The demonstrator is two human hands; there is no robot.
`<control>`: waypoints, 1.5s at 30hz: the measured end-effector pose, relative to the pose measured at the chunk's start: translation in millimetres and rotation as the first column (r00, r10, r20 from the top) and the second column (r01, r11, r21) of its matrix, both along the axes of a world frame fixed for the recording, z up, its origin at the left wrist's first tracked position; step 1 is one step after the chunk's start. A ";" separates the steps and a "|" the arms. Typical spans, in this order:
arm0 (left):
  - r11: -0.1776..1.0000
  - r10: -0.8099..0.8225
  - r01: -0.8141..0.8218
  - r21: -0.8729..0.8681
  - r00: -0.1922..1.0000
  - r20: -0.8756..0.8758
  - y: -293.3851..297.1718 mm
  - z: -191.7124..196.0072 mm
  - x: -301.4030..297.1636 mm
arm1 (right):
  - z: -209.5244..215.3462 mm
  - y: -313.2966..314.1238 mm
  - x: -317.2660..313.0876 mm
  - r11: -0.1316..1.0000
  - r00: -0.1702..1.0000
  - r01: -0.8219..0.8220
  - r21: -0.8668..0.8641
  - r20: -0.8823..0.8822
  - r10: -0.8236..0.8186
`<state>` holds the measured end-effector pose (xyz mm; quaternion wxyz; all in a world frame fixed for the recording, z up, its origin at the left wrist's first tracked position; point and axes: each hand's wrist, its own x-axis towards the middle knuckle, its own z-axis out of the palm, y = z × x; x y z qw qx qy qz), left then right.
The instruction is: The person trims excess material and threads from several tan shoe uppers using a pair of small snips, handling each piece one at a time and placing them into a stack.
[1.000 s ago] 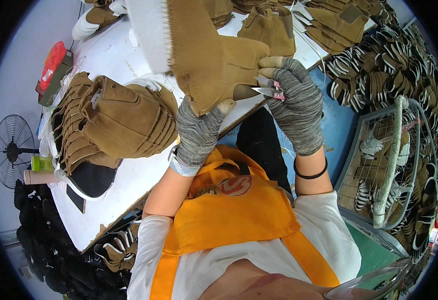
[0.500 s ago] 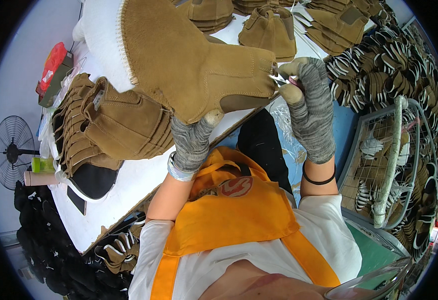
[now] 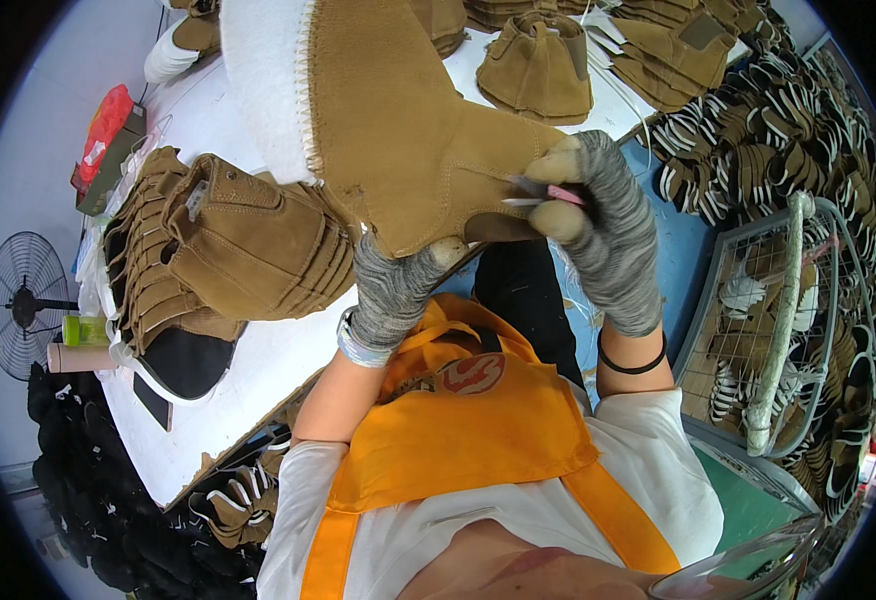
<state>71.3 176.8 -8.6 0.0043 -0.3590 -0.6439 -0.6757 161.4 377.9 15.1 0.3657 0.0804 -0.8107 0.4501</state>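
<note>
A large brown suede boot upper [image 3: 388, 110] with white fleece lining [image 3: 276, 85] spreads above the table. My left hand [image 3: 396, 290], in a grey knit glove with pale fingertips, grips its lower edge, thumb on top. My right hand [image 3: 610, 230], gloved alike, is closed around small thread snips [image 3: 564, 195] with a pink part showing. The two blades point left and lie over the stitched, narrower end of the upper. Whether they touch the suede I cannot tell. The fingers of my left hand under the upper are hidden.
Stacked brown boot uppers [image 3: 248, 240] sit left on the white table [image 3: 258, 385]; more uppers [image 3: 538, 65] stand at the back. A wire basket [image 3: 758, 330] is on the right, beside heaped brown-and-white pieces [image 3: 778, 130]. A black fan [image 3: 26, 300] stands far left.
The boot upper has shifted right, with my left hand moving slightly along with it. My right hand has come down and left, bringing the snips from the upper's end edge onto its surface.
</note>
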 end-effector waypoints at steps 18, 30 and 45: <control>0.958 0.046 -0.137 0.251 0.941 0.336 0.1 1.5 -4.5 | 30.2 0.0 -2.9 0.896 0.967 0.249 0.367 -0.039 -0.253; 0.994 0.002 -0.030 0.105 0.965 0.261 0.9 6.2 0.3 | 18.7 -2.9 -2.5 0.986 0.995 -0.095 -0.140 0.002 0.097; 0.967 -0.123 0.006 0.253 0.884 0.451 -2.7 10.3 -2.9 | 26.5 9.2 6.6 0.972 0.988 0.152 0.180 -0.005 -0.154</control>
